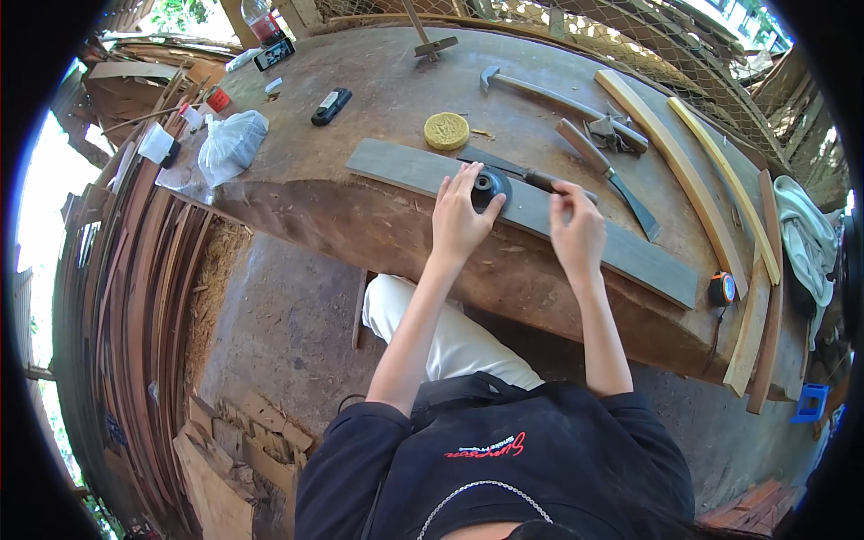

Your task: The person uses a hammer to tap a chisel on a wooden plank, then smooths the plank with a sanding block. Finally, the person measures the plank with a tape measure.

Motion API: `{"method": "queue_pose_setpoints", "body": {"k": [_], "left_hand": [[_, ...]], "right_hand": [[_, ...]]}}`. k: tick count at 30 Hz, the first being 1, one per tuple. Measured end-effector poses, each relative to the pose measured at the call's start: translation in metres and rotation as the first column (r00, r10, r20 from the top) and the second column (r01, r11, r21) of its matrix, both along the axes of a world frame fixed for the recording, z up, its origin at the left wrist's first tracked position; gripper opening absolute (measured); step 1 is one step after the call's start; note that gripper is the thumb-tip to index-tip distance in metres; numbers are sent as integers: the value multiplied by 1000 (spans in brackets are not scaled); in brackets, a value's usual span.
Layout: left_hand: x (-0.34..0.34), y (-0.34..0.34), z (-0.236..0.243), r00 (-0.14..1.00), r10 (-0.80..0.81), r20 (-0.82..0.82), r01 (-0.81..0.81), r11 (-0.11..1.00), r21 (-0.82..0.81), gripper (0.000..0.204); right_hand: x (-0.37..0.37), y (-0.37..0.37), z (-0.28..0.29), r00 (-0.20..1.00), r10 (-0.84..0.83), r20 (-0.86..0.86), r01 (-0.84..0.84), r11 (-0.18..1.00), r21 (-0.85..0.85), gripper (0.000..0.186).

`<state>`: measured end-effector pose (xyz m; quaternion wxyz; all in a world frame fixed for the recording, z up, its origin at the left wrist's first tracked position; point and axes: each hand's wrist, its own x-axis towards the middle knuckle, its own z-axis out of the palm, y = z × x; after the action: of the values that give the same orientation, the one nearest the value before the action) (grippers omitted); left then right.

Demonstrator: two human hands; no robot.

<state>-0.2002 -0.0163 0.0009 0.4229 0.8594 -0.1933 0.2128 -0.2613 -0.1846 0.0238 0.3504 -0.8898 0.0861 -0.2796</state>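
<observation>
My left hand is closed on a black round object with a raised centre, over a long grey board. My right hand has curled fingers at the wooden handle of a long dark-bladed tool lying along the board; whether it grips the handle is unclear. A round yellow pad lies just behind. A chisel-like blade with a wooden handle lies to the right.
The workbench carries a hammer, timber strips, a tape measure, a plastic bag, a phone and a white cloth. Stacked planks stand left; a blue stool is right.
</observation>
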Motion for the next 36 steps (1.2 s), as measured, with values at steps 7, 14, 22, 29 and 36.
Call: {"method": "queue_pose_setpoints", "body": {"k": [7, 14, 22, 29, 36], "left_hand": [[19, 23, 5, 988, 154, 10, -155, 986, 59, 36], [66, 69, 21, 858, 510, -51, -505, 858, 90, 32], [-12, -35, 4, 992, 126, 20, -127, 983, 130, 38], [69, 80, 25, 832, 554, -11, -545, 822, 166, 31], [-14, -34, 3, 986, 167, 28, -168, 984, 64, 35]], "right_hand": [[-11, -14, -16, 929, -346, -130, 300, 911, -283, 14], [-6, -9, -17, 933, -340, -116, 288, 902, -322, 13], [-6, -13, -19, 926, -360, -110, 308, 893, -328, 11], [-5, -10, -18, 928, -361, -94, 316, 895, -315, 10], [-6, -10, -19, 923, -376, -83, 332, 888, -319, 11]]}}
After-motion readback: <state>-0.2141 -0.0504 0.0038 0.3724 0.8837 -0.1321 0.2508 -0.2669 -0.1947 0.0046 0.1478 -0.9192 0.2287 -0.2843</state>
